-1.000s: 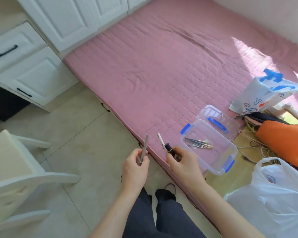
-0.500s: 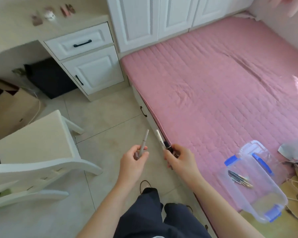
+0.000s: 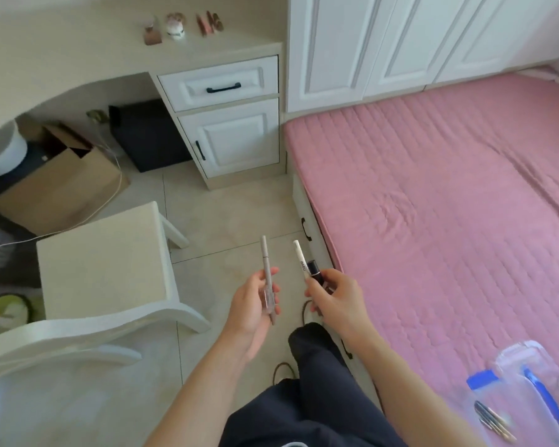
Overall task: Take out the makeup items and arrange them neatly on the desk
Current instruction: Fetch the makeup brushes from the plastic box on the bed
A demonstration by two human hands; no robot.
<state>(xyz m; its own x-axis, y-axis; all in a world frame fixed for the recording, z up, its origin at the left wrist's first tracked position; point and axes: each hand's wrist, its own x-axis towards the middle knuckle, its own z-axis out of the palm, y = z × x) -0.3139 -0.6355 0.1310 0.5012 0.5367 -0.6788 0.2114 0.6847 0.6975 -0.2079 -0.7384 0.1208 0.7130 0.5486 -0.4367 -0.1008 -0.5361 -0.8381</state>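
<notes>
My left hand (image 3: 255, 304) grips a slim grey makeup pencil (image 3: 266, 262) that points up over the floor. A white makeup pen (image 3: 300, 258) and a short black tube (image 3: 313, 269) are both held in my right hand (image 3: 334, 298), close beside the left. The clear plastic box with blue latches (image 3: 526, 398) lies on the pink bed at the lower right, with several brushes (image 3: 492, 421) inside. On the beige desk (image 3: 62, 46) at the top left stand a few small makeup items (image 3: 175, 27).
A white chair (image 3: 107, 272) stands left of my hands. Under the desk are a cardboard box (image 3: 62, 185), a black case (image 3: 149, 137) and white drawers (image 3: 229, 124). The pink mattress (image 3: 449, 204) fills the right side. White wardrobe doors (image 3: 384, 43) rise behind.
The view has swung left from the bed toward the desk. The box has slid to the lower right corner. Both hands keep the same items.
</notes>
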